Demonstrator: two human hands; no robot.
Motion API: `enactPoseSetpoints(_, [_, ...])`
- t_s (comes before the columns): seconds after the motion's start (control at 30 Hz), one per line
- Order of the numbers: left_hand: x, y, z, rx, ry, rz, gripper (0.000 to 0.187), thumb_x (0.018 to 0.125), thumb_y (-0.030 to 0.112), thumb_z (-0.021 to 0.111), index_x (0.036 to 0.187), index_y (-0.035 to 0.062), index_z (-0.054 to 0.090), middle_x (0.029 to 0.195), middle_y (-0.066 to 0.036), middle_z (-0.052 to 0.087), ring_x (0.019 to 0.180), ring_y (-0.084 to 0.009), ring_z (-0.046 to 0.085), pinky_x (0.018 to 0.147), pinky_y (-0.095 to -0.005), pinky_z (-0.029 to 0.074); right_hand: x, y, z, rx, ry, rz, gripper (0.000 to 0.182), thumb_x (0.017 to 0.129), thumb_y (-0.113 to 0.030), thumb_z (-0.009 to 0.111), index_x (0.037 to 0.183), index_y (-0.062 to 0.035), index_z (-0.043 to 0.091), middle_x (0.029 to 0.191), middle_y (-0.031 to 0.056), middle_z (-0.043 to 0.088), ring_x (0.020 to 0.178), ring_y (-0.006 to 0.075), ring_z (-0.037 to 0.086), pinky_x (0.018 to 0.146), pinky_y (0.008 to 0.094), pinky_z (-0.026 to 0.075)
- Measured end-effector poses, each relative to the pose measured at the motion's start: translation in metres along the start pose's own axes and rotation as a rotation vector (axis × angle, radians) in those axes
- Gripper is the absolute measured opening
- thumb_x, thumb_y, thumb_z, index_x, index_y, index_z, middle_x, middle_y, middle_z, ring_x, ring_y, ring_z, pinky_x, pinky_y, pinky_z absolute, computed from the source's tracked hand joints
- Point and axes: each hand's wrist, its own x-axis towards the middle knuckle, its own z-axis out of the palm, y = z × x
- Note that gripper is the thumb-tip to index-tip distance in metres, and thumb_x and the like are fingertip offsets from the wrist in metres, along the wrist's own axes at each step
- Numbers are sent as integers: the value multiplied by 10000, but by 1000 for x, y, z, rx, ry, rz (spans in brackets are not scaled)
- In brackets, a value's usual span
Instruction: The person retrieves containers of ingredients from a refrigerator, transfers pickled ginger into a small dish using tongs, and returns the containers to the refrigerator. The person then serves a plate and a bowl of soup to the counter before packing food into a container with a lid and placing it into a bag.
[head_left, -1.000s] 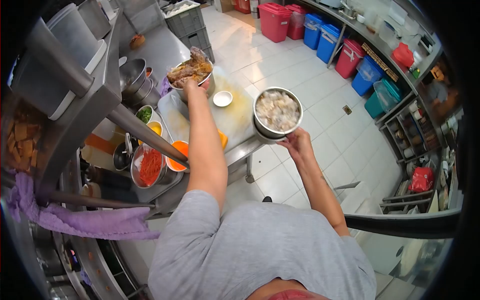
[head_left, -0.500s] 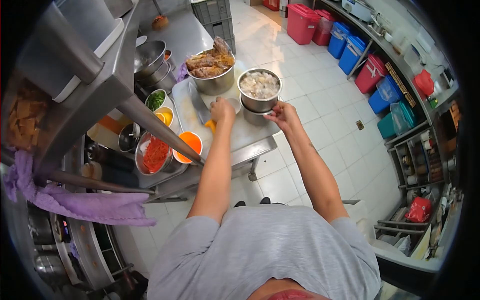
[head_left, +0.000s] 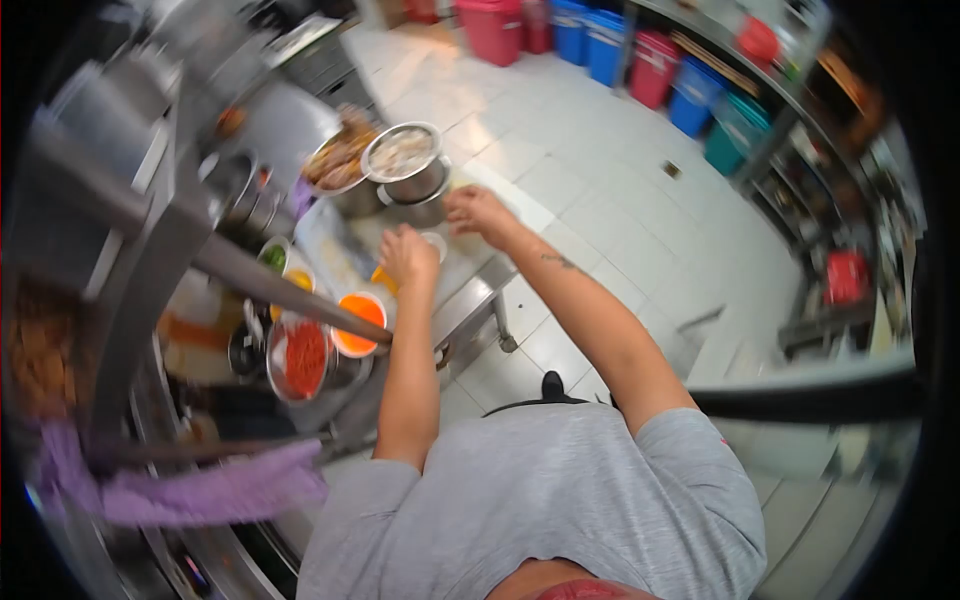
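Observation:
My left hand (head_left: 408, 258) hovers over or rests on the white cutting board (head_left: 470, 250); its blurred fingers hide whether it grips anything. Beside it is a knife with a yellow handle (head_left: 384, 280), its blade smeared by motion. A small round white dish (head_left: 436, 243) lies just right of that hand. My right hand (head_left: 482, 215) has loosely bent fingers apart, with nothing seen in them, beside a lower steel pot (head_left: 428, 210). On top of that pot sits a steel bowl of pale food pieces (head_left: 403, 152). Behind stands a steel pot of browned meat (head_left: 340, 160).
Left of the board are bowls of shredded red-orange food (head_left: 305, 360), orange liquid (head_left: 360, 322) and chopped greens (head_left: 273, 257). A metal shelf bar (head_left: 250, 275) crosses close to my left forearm. A purple towel (head_left: 210, 490) hangs at lower left. Coloured bins (head_left: 652, 68) line the far wall.
My right hand has let go of the stacked steel pots and drawn slightly away. My left hand stays near the knife handle. The whole view has swung, so the counter sits further left.

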Motion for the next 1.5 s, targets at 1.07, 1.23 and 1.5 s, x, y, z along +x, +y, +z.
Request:
enactPoseSetpoints(1.07, [-955, 39, -211, -1051, -1000, 2937, 261, 776, 100, 543, 1010, -11, 570, 1033, -271, 559, 976, -442, 524, 853, -465, 427, -879, 395, 156, 471, 2247, -542, 171, 924, -212, 525, 933, -43, 551, 742, 8, 548, 632, 95, 529, 572, 237, 458])
enactPoseSetpoints(1.23, [-1104, 51, -171, -443, -488, 2915, 276, 780, 125, 544, 1026, 3, 572, 1049, -259, 561, 987, -432, 525, 858, -476, 420, -923, 424, 183, 439, 2244, -619, 131, 925, -170, 526, 980, -54, 551, 821, -2, 551, 712, 77, 532, 639, 223, 466])
enactPoseSetpoints(1.5, [-1128, 63, -133, -273, -376, 2885, 300, 788, 164, 544, 1052, 26, 576, 1074, -239, 563, 1006, -417, 526, 867, -493, 410, -967, 417, 161, 253, 2216, -483, 174, 918, -141, 536, 1056, -37, 519, 835, -2, 529, 723, 84, 513, 676, 225, 465])
